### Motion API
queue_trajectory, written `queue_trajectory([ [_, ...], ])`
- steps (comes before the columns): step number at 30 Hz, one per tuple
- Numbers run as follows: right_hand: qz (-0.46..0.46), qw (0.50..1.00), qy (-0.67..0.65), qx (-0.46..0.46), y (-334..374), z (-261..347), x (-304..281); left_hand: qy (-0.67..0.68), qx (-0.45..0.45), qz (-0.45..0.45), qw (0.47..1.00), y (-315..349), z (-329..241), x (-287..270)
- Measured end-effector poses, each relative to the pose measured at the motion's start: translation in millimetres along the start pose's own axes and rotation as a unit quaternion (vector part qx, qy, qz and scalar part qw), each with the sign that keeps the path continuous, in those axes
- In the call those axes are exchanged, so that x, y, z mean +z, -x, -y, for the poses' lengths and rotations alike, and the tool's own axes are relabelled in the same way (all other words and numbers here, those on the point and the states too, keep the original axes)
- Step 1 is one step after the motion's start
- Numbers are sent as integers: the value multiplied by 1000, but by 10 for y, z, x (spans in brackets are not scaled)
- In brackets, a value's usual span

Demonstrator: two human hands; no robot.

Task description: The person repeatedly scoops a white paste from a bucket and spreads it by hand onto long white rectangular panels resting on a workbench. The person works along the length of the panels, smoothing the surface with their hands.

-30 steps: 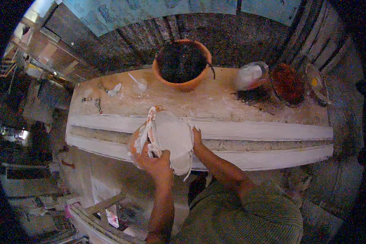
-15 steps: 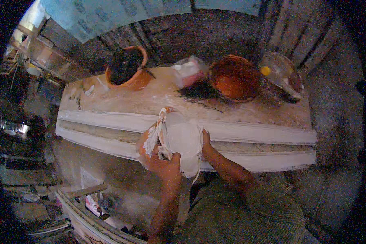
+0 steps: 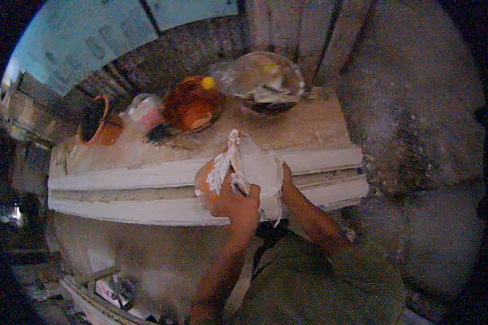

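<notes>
Between my hands is an orange bowl-like vessel [image 3: 205, 181], thickly smeared with white paste that looks like plaster. Its broad white-coated face [image 3: 263, 170] is turned up, and a ragged strip hangs from the near edge. My left hand [image 3: 239, 201] is closed on the left side, thumb near a raised, crusted ridge [image 3: 233, 157]. At the right edge my right hand [image 3: 285, 179] grips the same vessel; its fingertips are partly hidden. Below it, two long white mouldings [image 3: 124, 214] run side by side along the bench.
Along the back of the bench [image 3: 320, 127] stand an orange pot [image 3: 100, 130] lying tilted, a clear bag [image 3: 142, 111], an orange basin [image 3: 192, 105] and a wide whitish basin [image 3: 263, 76] with a yellow object [image 3: 207, 83] nearby. A wooden frame [image 3: 100, 303] lies low at left.
My view has swung to the right, so the bench and its containers sit farther left in the picture. Both hands keep their hold on the white-smeared vessel.
</notes>
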State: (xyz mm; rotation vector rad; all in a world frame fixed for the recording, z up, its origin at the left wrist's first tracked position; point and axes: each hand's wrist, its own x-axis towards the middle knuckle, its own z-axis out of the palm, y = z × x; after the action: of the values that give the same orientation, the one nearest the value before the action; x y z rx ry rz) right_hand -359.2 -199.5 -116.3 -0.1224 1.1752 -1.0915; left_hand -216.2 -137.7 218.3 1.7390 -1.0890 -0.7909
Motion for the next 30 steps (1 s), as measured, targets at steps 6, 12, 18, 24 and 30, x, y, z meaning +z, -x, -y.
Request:
queue_trajectory([
  [6,-48,998,25,-24,-80,1356,-1430,105,-69,74,989,466,-696,1623],
  [12,-101,988,89,-70,-282,2603,-2497,9,-16,84,996,598,-984,2616],
  [18,-129,979,134,-88,-543,2587,-2488,1,-9,101,995,486,-307,2700],
  [24,-67,986,144,-60,-830,2118,-2041,177,-42,124,975,550,-195,2605],
  [30,52,984,169,8,-1234,1373,-965,-11,-22,-15,1000,262,-195,2013],
])
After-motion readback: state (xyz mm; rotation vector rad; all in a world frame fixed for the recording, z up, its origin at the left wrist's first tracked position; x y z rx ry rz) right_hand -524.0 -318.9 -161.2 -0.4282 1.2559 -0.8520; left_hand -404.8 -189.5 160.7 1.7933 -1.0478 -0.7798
